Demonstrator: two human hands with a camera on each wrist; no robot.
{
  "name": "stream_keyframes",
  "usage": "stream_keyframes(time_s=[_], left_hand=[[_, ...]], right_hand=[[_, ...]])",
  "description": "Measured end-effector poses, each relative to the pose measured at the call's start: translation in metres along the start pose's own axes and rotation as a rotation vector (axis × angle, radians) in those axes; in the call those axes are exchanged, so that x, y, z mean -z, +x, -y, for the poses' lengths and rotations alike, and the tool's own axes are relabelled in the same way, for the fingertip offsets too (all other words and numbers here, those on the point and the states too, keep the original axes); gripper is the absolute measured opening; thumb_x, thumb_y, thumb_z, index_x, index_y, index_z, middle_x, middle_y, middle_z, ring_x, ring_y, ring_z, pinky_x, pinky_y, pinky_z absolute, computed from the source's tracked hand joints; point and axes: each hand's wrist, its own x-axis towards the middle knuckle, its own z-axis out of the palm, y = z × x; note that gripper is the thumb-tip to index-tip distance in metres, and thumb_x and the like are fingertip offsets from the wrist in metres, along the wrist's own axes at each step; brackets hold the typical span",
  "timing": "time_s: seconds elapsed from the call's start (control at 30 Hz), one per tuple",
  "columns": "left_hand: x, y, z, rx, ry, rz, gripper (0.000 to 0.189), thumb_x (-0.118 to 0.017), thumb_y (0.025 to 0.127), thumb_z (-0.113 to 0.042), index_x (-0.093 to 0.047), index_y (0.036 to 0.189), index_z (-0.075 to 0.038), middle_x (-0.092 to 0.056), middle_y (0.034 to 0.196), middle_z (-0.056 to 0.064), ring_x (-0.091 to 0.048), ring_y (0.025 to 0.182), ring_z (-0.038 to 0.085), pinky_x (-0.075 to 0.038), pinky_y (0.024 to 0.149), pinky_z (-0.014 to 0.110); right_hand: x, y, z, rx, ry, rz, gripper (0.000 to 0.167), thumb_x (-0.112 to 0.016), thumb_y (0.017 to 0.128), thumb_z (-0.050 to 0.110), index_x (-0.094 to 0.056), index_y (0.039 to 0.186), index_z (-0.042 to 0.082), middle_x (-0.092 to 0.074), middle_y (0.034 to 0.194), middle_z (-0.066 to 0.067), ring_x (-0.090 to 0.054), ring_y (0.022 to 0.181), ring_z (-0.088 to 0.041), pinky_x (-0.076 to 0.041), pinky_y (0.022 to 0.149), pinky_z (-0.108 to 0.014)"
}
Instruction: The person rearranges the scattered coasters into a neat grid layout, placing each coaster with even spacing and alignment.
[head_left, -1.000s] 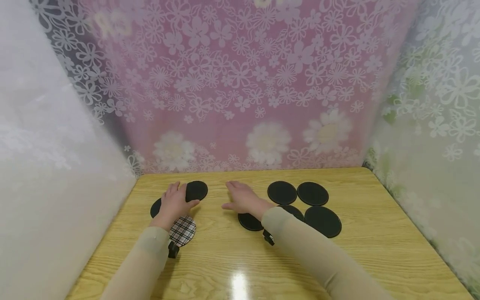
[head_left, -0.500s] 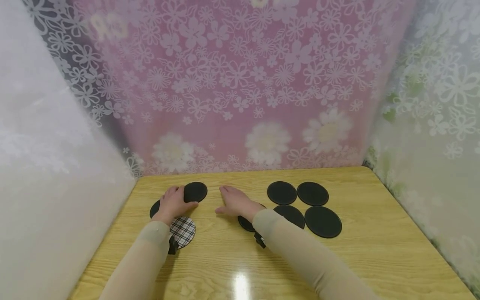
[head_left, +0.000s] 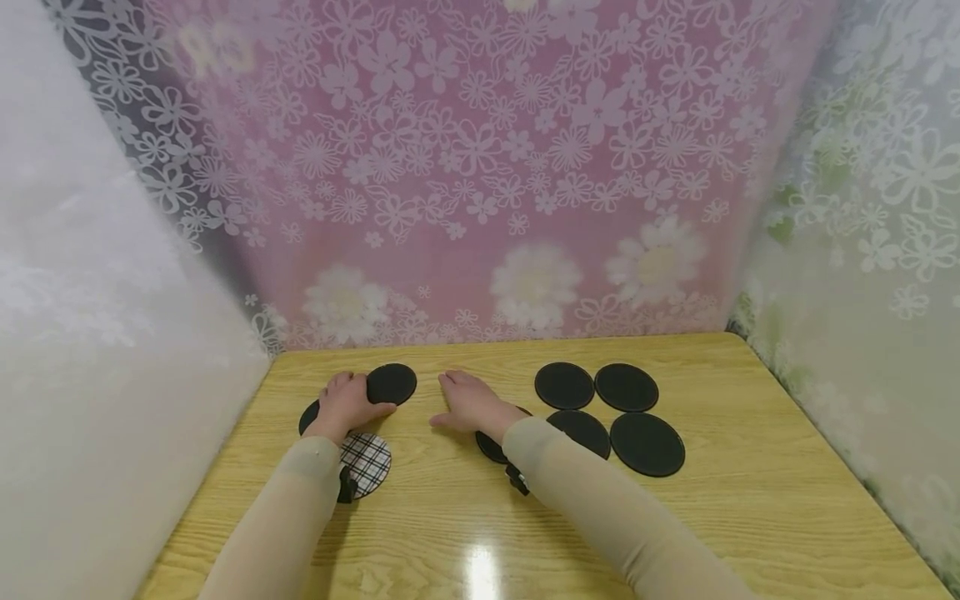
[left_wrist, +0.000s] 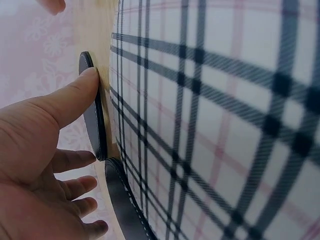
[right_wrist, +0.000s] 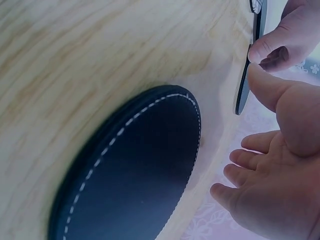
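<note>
My left hand (head_left: 347, 408) hovers low between two round black coasters (head_left: 393, 384), its fingers loosely bent with nothing held. In the left wrist view the thumb tip overlaps the edge of a black stitched coaster (left_wrist: 94, 117); contact cannot be told. A plaid coaster (head_left: 367, 463) lies beside that wrist, pattern side up. My right hand (head_left: 474, 407) is held over the table to the right, fingers extended and thumb apart, holding nothing. Below its wrist lies another black coaster (right_wrist: 135, 165), partly hidden by the forearm in the head view.
Several more black coasters (head_left: 627, 387) lie grouped on the right of the wooden table (head_left: 420, 517). The right sleeve (head_left: 592, 500) crosses in front of some. A pink flowered curtain (head_left: 465, 208) stands behind the table, with pale sheets at both sides.
My right hand has moved slightly left, then held still. My left hand has shifted only a little. The coasters stay where they were.
</note>
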Motion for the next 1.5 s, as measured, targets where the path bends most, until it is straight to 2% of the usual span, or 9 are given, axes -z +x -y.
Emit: stream_keyframes(time_s=[0.13,0.23,0.33,0.47,0.6,0.8,0.97,1.2,1.5], left_hand=[[-0.001,0.001,-0.002,-0.052,0.009,-0.014,0.095,-0.085,0.094,-0.057,-0.054,0.154,0.010,-0.044,0.158,0.038,-0.038,0.148,0.060,-0.029,0.119,0.078],[0.002,-0.002,-0.009,-0.106,0.027,0.004,0.091,-0.087,0.093,-0.052,-0.055,0.153,0.009,-0.047,0.157,0.037,-0.041,0.146,0.058,-0.033,0.119,0.075],[0.005,-0.007,-0.016,-0.156,0.037,0.019,0.083,-0.088,0.094,-0.046,-0.059,0.150,0.007,-0.050,0.156,0.035,-0.044,0.146,0.056,-0.034,0.120,0.071],[0.006,-0.011,-0.024,-0.183,0.050,0.026,0.078,-0.089,0.094,-0.043,-0.061,0.147,0.007,-0.050,0.156,0.035,-0.042,0.149,0.055,-0.033,0.122,0.069],[0.004,-0.012,-0.028,-0.149,0.040,0.042,0.085,-0.089,0.093,-0.045,-0.058,0.151,0.008,-0.048,0.157,0.036,-0.041,0.148,0.056,-0.033,0.122,0.069],[-0.001,-0.011,-0.032,-0.080,0.059,0.056,0.084,-0.089,0.092,-0.047,-0.059,0.152,0.005,-0.053,0.146,0.033,-0.047,0.135,0.053,-0.038,0.115,0.069],[-0.002,-0.012,-0.037,-0.075,0.016,0.055,0.078,-0.092,0.092,-0.041,-0.062,0.146,0.006,-0.058,0.138,0.030,-0.050,0.128,0.050,-0.044,0.111,0.065],[-0.005,-0.013,-0.042,-0.083,-0.021,0.057,0.074,-0.094,0.090,-0.036,-0.064,0.143,0.007,-0.060,0.134,0.028,-0.052,0.127,0.051,-0.046,0.108,0.066],[-0.009,-0.018,-0.046,-0.062,-0.076,0.054,0.066,-0.095,0.089,-0.032,-0.067,0.134,0.007,-0.065,0.124,0.025,-0.056,0.122,0.048,-0.047,0.107,0.065]], right_hand=[[-0.002,0.002,-0.002,-0.005,0.006,0.004,0.089,-0.070,0.108,0.052,-0.034,0.172,0.004,-0.033,0.178,-0.016,-0.030,0.165,-0.031,-0.027,0.132,-0.044],[-0.004,0.003,-0.004,-0.020,-0.002,0.001,0.089,-0.071,0.107,0.054,-0.035,0.172,0.003,-0.035,0.176,-0.017,-0.033,0.163,-0.031,-0.031,0.130,-0.045],[-0.006,0.006,-0.006,-0.041,-0.016,-0.007,0.090,-0.071,0.107,0.054,-0.036,0.171,0.003,-0.038,0.174,-0.019,-0.037,0.160,-0.034,-0.035,0.128,-0.047],[-0.006,0.008,-0.005,-0.062,-0.020,-0.053,0.090,-0.077,0.104,0.053,-0.041,0.168,0.001,-0.045,0.167,-0.021,-0.043,0.156,-0.038,-0.038,0.125,-0.049],[-0.005,0.008,-0.002,-0.065,-0.011,-0.083,0.086,-0.082,0.100,0.051,-0.050,0.162,0.001,-0.053,0.160,-0.020,-0.048,0.150,-0.037,-0.041,0.123,-0.048],[-0.003,0.010,0.001,-0.064,-0.003,-0.048,0.083,-0.084,0.099,0.051,-0.056,0.159,0.002,-0.055,0.155,-0.019,-0.051,0.146,-0.037,-0.044,0.120,-0.051],[-0.005,0.014,-0.001,-0.083,-0.028,-0.036,0.079,-0.083,0.099,0.050,-0.058,0.156,0.002,-0.054,0.152,-0.017,-0.051,0.143,-0.035,-0.045,0.118,-0.049],[-0.003,0.018,-0.002,-0.111,0.033,-0.032,0.066,-0.087,0.097,0.044,-0.068,0.144,0.001,-0.057,0.143,-0.017,-0.054,0.134,-0.037,-0.047,0.114,-0.051],[-0.002,0.020,0.000,-0.134,0.085,-0.026,0.066,-0.090,0.095,0.037,-0.066,0.143,-0.001,-0.057,0.142,-0.021,-0.051,0.137,-0.041,-0.045,0.116,-0.053]])
